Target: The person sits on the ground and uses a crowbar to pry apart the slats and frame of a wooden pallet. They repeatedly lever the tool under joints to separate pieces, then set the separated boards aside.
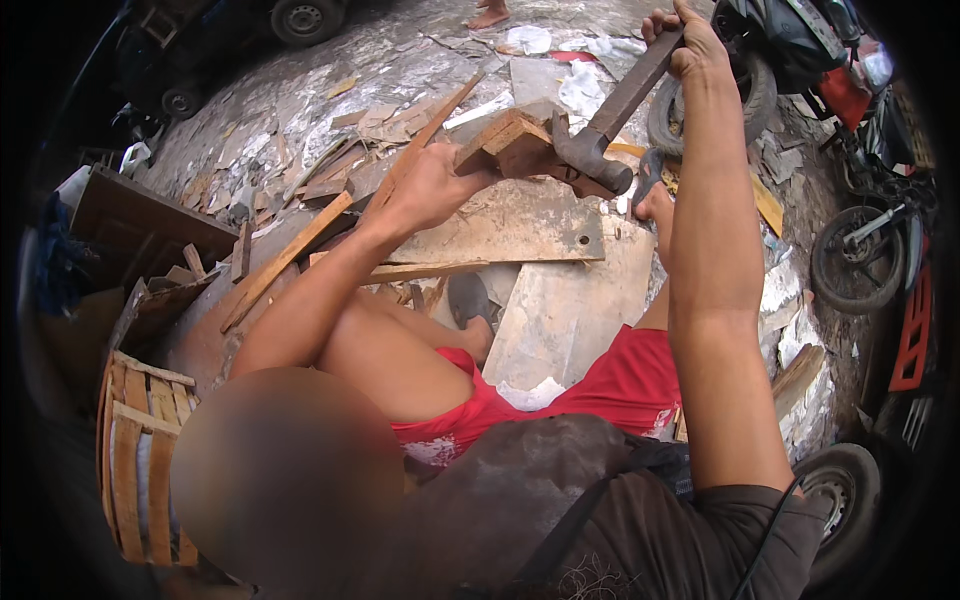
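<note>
My right hand (694,45) grips the handle of a claw hammer (626,105) at the upper right. The hammer's head hangs at the lower end of the handle, close against or just over the right part of a piece of wood (521,146). My left hand (439,187) holds that wood by its left end; its far end is partly hidden by the hammer. Below it lies a flat wooden board (517,221) with a round hole near one corner, overlapping a second pale board (574,300) between my legs.
Wood scraps (337,172) lie heaped at the left, with a long strip (289,259) leaning there. A slatted wooden crate (142,457) stands lower left. Motorcycles (859,259) and a loose tire (664,112) are on the right. Another person's bare foot (489,18) shows at the top.
</note>
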### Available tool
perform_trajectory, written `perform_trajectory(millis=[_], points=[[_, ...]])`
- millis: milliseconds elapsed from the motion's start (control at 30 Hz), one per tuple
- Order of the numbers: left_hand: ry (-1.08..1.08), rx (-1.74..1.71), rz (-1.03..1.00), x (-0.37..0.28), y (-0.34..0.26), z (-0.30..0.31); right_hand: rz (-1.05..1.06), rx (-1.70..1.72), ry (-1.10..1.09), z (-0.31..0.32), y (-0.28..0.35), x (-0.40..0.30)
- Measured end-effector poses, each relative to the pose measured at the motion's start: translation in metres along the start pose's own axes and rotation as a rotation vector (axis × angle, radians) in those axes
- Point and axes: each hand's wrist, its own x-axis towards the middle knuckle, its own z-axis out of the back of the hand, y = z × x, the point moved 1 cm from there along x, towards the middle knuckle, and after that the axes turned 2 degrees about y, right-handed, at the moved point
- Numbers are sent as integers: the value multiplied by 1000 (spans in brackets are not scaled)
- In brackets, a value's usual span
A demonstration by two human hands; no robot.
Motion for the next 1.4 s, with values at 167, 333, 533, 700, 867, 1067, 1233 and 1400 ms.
perform_trajectory(millis=[167, 333, 533, 700, 867, 1067, 1233, 1400], points=[[-47, 101, -42, 6, 9, 1, -85, 85, -287, 18, -15, 34], [-55, 95, -107, -1, -2, -7, 4, 152, -145, 12, -5, 22], [100, -44, -31, 3, 25, 1, 58, 219, -43, 4, -23, 1], [124, -82, -92, -5, -11, -3, 195, 67, -86, 15, -19, -10], [80, -141, 105, 0, -11, -2, 338, 24, -244, 15, -23, -9], [72, -248, 60, -10, -6, 23, 397, 202, 100, -32, -14, -80], [47, -287, 26, -21, 11, 44, 293, 309, 358, -63, -18, -122], [71, -335, 104, -31, 16, 57, 80, 552, 995, -67, -30, -126]])
